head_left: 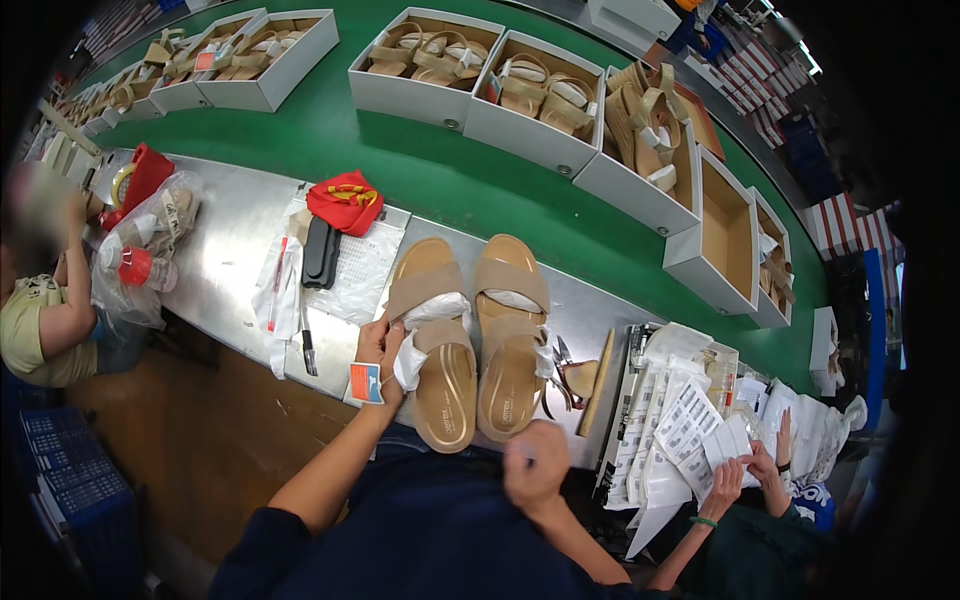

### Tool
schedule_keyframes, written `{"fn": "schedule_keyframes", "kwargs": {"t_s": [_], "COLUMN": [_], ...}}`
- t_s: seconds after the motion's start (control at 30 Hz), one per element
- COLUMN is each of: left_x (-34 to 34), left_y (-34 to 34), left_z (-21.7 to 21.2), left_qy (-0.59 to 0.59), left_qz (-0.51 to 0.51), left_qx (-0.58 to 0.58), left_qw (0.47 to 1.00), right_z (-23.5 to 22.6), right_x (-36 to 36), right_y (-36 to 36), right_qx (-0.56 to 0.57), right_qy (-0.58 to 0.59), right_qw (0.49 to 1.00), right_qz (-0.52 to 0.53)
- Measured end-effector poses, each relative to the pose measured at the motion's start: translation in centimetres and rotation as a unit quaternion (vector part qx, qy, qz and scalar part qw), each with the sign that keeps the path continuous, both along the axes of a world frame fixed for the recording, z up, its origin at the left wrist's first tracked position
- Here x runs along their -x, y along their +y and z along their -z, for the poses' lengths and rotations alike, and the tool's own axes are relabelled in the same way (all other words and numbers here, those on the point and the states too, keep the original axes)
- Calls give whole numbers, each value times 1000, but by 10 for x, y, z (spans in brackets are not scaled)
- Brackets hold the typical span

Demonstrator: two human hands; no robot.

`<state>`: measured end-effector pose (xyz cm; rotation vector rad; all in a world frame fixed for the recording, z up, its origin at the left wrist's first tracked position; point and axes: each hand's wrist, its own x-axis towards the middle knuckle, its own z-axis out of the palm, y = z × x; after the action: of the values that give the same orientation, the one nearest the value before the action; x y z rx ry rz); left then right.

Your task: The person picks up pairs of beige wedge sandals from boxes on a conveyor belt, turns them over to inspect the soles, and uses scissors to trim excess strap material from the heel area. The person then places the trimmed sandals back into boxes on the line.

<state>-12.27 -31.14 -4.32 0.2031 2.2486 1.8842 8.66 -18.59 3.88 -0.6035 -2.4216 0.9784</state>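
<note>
Two tan sandals lie side by side on the metal bench in front of me, toes pointing away. White tissue is tucked under their straps. My left hand (pixel 378 352) is closed on the outer side of the left sandal (pixel 445 395), by its strap. A small orange and blue hang tag (pixel 365 382) lies against that wrist. Just behind the heel of the right sandal (pixel 508 390) is my right hand (pixel 537 465), curled and smeared by motion, so its fingers are unclear. Scissors (pixel 563 352) and a wooden stick (pixel 597 382) rest to the right.
Beyond the bench, a green conveyor (pixel 420 150) carries white boxes (pixel 530 135) of sandals. A red cloth (pixel 345 203) and black case (pixel 321 253) lie left of centre. At right, a co-worker's hands (pixel 725 485) hold paper beside label sheets (pixel 690 425). Another person (pixel 45 320) stands far left.
</note>
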Motion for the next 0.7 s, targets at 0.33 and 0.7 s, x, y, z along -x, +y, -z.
{"fn": "schedule_keyframes", "kwargs": {"t_s": [0.33,0.7], "left_x": [-10,-16], "left_y": [-5,9], "left_z": [2,19], "left_qy": [143,119], "left_qz": [61,38], "left_qx": [100,2], "left_qw": [983,992], "right_z": [-8,-37], "right_x": [99,54], "right_y": [-1,88], "right_qx": [-135,800], "right_qy": [-215,279], "right_qw": [967,530], "right_qz": [0,-35]}}
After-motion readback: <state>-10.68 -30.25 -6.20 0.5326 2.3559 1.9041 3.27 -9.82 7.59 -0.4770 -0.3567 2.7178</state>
